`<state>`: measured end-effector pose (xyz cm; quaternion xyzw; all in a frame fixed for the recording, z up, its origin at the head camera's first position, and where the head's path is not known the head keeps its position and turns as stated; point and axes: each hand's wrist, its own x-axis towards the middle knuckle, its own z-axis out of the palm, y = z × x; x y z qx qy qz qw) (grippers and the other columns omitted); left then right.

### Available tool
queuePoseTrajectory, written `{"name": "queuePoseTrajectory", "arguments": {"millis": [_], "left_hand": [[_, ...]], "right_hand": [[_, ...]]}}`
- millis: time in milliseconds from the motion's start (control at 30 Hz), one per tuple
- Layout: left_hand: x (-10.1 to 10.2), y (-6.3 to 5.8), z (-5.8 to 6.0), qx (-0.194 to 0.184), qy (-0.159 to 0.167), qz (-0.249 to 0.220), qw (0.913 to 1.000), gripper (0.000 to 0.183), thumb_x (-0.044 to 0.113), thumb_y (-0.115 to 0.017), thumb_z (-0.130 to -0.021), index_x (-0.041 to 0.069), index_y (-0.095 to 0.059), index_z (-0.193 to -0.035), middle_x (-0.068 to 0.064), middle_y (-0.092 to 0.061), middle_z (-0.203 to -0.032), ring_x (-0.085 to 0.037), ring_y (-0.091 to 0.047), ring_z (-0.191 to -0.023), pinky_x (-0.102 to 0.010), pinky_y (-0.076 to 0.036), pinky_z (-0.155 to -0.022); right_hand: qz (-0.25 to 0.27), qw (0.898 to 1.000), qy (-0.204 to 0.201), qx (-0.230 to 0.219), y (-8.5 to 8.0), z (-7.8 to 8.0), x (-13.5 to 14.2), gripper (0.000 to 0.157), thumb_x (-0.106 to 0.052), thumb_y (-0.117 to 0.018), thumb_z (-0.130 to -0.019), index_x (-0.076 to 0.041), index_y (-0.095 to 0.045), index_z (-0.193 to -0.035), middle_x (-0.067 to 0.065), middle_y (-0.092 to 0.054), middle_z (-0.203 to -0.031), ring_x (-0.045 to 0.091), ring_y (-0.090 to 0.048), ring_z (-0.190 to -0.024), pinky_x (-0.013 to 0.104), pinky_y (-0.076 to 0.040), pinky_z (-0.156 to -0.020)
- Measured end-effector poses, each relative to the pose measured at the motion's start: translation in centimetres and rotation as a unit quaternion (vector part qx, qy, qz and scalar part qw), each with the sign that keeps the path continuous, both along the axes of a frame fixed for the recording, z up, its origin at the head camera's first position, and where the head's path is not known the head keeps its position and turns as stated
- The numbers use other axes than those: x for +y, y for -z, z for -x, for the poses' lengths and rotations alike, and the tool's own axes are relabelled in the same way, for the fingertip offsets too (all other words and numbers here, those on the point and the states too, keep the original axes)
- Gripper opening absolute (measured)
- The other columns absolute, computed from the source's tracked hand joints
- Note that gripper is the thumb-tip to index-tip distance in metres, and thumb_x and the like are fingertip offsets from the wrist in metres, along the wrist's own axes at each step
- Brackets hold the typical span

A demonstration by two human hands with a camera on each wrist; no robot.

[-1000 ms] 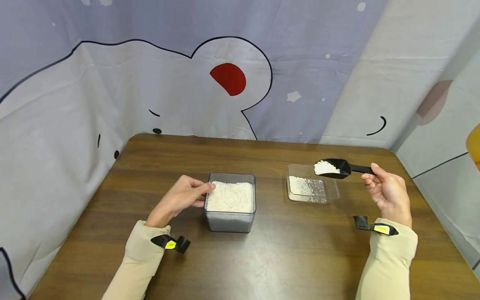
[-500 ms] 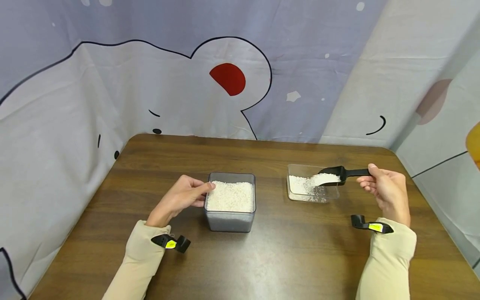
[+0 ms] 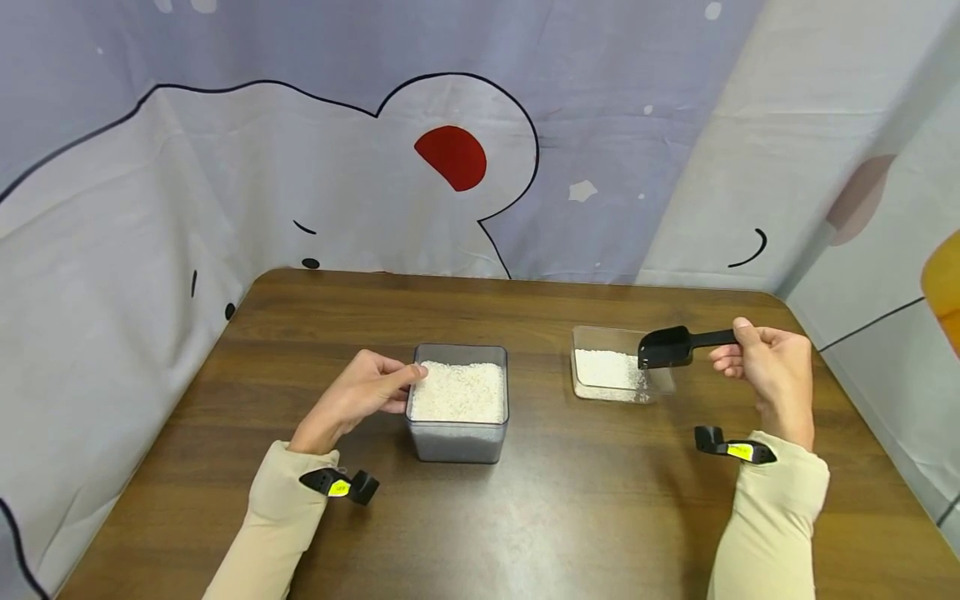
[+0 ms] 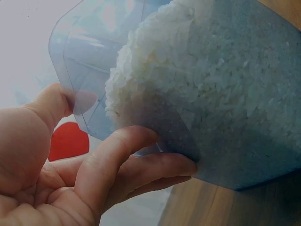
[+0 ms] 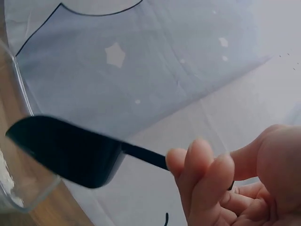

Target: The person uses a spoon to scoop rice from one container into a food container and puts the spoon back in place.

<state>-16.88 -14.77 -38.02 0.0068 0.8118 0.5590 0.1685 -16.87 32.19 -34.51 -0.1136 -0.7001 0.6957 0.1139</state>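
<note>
My right hand [image 3: 776,371] pinches the handle of a black scoop [image 3: 666,347], which is tilted over the right part of a shallow clear container [image 3: 660,385]. White rice [image 3: 607,369] lies in that container, mostly toward its left, and a few grains show by the scoop's lip. In the right wrist view the scoop [image 5: 70,153] appears dark, with no rice visible in it. My left hand [image 3: 362,396] grips the left wall of a deep grey see-through bin [image 3: 459,442], thumb over the rim. Rice [image 4: 211,84] fills much of the bin.
Both containers stand on a brown wooden table [image 3: 555,517], the bin left of the clear one. A printed cloth [image 3: 337,167] hangs behind the table's far edge. Each sleeve carries a black wrist camera, such as the left one [image 3: 341,485].
The scoop has come down and tipped, and its rice has slid into the clear container, where the pile is larger. My left hand still holds the bin in the same place.
</note>
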Motion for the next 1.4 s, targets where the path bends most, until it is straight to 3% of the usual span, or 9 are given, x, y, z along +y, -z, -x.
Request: {"name": "queuePoseTrajectory", "arguments": {"millis": [167, 367, 667, 1133, 1400], "left_hand": [[0.0, -0.1, 0.0, 0.001, 0.001, -0.001, 1.0, 0.041, 0.031, -0.064, -0.085, -0.006, -0.066, -0.103, -0.019, -0.063, -0.107, -0.022, -0.064, -0.086, -0.032, -0.056, -0.071], [0.0, -0.2, -0.1, 0.001, 0.0, 0.005, 1.0, 0.04, 0.031, -0.064, -0.085, -0.005, -0.066, -0.103, -0.018, -0.062, -0.107, -0.023, -0.064, -0.087, -0.032, -0.056, -0.071], [0.0, -0.2, -0.2, 0.001, 0.002, 0.011, 0.9999, 0.04, 0.031, -0.064, -0.085, -0.005, -0.066, -0.103, -0.018, -0.063, -0.107, -0.022, -0.064, -0.086, -0.032, -0.056, -0.071], [0.1, -0.2, -0.2, 0.008, 0.004, 0.009, 0.9999, 0.038, 0.029, -0.064, -0.086, -0.005, -0.067, -0.103, -0.016, -0.063, -0.103, -0.02, -0.064, -0.083, -0.031, -0.057, -0.069], [0.0, -0.2, -0.1, 0.008, 0.004, 0.019, 0.9998, 0.039, 0.031, -0.063, -0.086, -0.004, -0.067, -0.103, -0.017, -0.062, -0.107, -0.021, -0.063, -0.086, -0.031, -0.056, -0.07]], "right_hand": [[0.051, 0.999, 0.0, 0.0, -0.3, 0.0, -0.5, 0.026, -0.024, -0.06, -0.088, 0.002, -0.059, -0.087, 0.01, -0.064, -0.055, 0.014, -0.059, -0.043, 0.02, -0.048, -0.038], [0.157, 0.985, -0.058, 0.03, -0.6, 0.4, -1.8, 0.02, -0.015, -0.063, -0.087, 0.004, -0.058, -0.087, 0.012, -0.064, -0.055, 0.014, -0.058, -0.042, 0.019, -0.047, -0.037], [0.212, 0.968, -0.122, 0.052, -1.4, 0.5, -6.3, 0.018, -0.011, -0.058, -0.09, 0.006, -0.057, -0.086, 0.011, -0.063, -0.055, 0.012, -0.056, -0.041, 0.017, -0.045, -0.035], [0.125, 0.969, -0.189, 0.094, -2.1, -1.1, -14.6, 0.028, -0.017, -0.054, -0.093, 0.004, -0.058, -0.074, 0.008, -0.063, -0.056, 0.012, -0.055, -0.042, 0.017, -0.044, -0.037], [-0.006, 0.968, -0.216, 0.129, -1.2, -2.1, -18.1, 0.035, -0.023, -0.052, -0.094, 0.011, -0.055, -0.086, 0.013, -0.065, -0.062, 0.018, -0.058, -0.045, 0.029, -0.049, -0.039]]}}
